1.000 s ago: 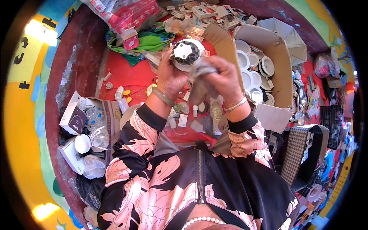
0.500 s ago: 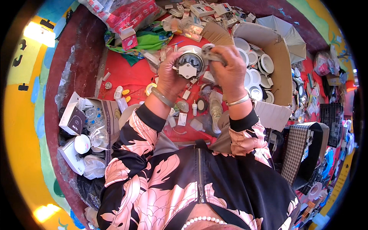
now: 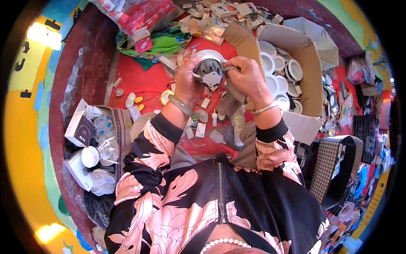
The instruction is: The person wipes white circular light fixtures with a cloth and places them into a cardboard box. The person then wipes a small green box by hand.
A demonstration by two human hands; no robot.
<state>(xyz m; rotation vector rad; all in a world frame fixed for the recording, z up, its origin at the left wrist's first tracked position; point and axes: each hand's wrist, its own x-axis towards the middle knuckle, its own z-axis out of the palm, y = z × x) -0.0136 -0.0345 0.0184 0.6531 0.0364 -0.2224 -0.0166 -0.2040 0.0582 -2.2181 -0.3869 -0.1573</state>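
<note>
Lamp (image 3: 210,71), round with a dark finned body and pale rim, is raised above the red sheet (image 3: 148,80), its left side grasped by the left hand (image 3: 188,82). Right hand (image 3: 248,78) clenches a grey rag (image 3: 232,95) at the lamp's right edge; whether the rag touches it cannot be told. Cardboard box (image 3: 311,80) of white round fittings (image 3: 294,70) stands open to the right.

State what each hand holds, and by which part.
Left hand: a round downlight, gripped by its left side. Right hand: a grey cloth, pinched at its upper end, the rest hanging.
</note>
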